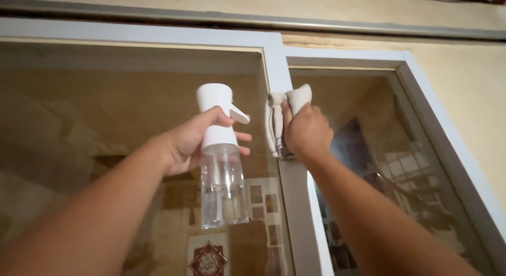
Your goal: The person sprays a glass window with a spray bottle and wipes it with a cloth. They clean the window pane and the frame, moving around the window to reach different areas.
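Observation:
My left hand [195, 141] grips a spray bottle [221, 170] by its white head, one finger near the trigger. The bottle has a clear body and hangs upright in front of the left glass pane [105, 123]. My right hand [305, 131] presses a bunched white cloth [279, 110] against the grey-white vertical bar [295, 202] of the window frame, between the two panes. The cloth sticks out above and to the left of my fingers.
The right glass pane [379, 165] reflects a room and a staircase. A grey frame [443, 139] slants down the right side. Above runs a cream wall [369, 12] with a grey rail. Pictures show behind the left pane near the bottom.

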